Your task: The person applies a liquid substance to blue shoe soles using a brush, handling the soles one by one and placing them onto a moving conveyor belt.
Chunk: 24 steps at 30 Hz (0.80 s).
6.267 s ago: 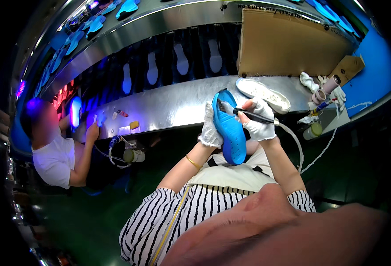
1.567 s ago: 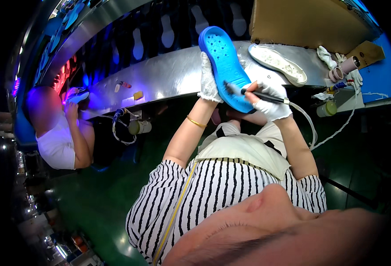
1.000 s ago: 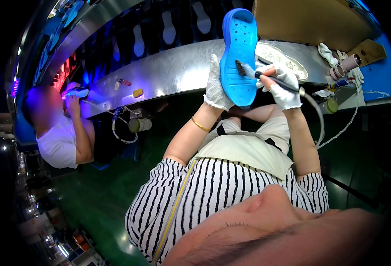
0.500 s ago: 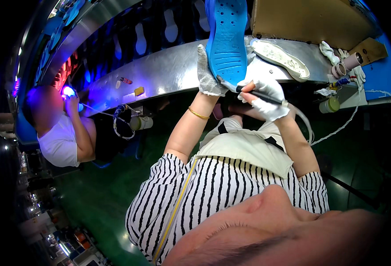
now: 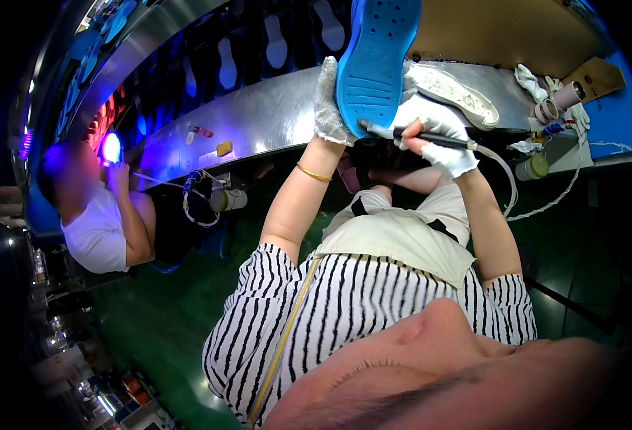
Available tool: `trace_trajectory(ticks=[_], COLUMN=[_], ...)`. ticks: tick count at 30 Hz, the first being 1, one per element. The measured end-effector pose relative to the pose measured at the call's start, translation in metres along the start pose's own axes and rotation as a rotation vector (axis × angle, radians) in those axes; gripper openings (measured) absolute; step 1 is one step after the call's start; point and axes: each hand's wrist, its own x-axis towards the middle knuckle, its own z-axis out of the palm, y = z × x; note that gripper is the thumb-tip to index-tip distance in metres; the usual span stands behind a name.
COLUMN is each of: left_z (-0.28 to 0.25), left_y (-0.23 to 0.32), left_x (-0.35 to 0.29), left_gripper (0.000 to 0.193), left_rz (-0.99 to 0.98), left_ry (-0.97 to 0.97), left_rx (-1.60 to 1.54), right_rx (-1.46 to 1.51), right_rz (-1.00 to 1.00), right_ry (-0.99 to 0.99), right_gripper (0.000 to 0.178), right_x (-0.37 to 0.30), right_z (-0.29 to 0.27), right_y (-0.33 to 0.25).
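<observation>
A blue shoe sole (image 5: pixel 375 68) with small holes and ridged lines is held up, its rounded end towards me. My left hand (image 5: pixel 330 111), in a whitish glove, grips the sole by its left edge; the thumb sticks up and the other fingers are hidden behind it. In my gloved right hand (image 5: pixel 438 147), with fingertips bare, is a black-handled brush (image 5: pixel 441 139) fed by a pale tube. The brush tip touches the near rounded end of the sole. Just right of the sole, a white shoe sole (image 5: pixel 459 97) lies on the metal ledge.
A metal ledge (image 5: pixel 259 118) runs along a conveyor carrying several soles (image 5: pixel 275 43). A yellow block (image 5: pixel 224 148) sits on the ledge. Cardboard (image 5: pixel 495 36), cups (image 5: pixel 568 95) and gloves (image 5: pixel 531 82) are at right. A co-worker (image 5: pixel 94 215) sits at left near a bright light.
The sole has tilted and shifted slightly right. The brush tip has moved to the sole's near edge, and my right hand has moved a little right, showing more of the tube.
</observation>
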Motion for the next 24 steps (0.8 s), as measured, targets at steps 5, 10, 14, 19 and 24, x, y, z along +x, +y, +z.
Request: trace_trajectory(ticks=[5,10,14,19,24], left_z=[-0.001,-0.006,-0.018,-0.019,-0.012], left_y=[0.004,0.008,0.014,0.023,0.023], left_x=[0.003,0.005,0.007,0.018,0.022], left_gripper=[0.072,0.073,0.060,0.047,0.042], left_rz=[-0.055,-0.172,-0.162,-0.283,-0.489], left_ry=[0.009,-0.158,0.114,0.288,0.244], left_rx=[-0.039,-0.182,0.029,0.379,0.483], right_rx=[0.155,0.113,-0.384,-0.363,-0.274], right_rz=[0.019,0.055,-0.360,-0.244,-0.001], right_ry=[-0.059,-0.050,-0.030,-0.141,-0.224], right_gripper=[0.009,0.010,0.015,0.016,0.011], right_x=[-0.016,-0.010,0.013,0.019,0.025], right_z=[0.010,-0.001,0.001,0.001,-0.011], right_y=[0.002,-0.016,-0.024,-0.019,-0.013])
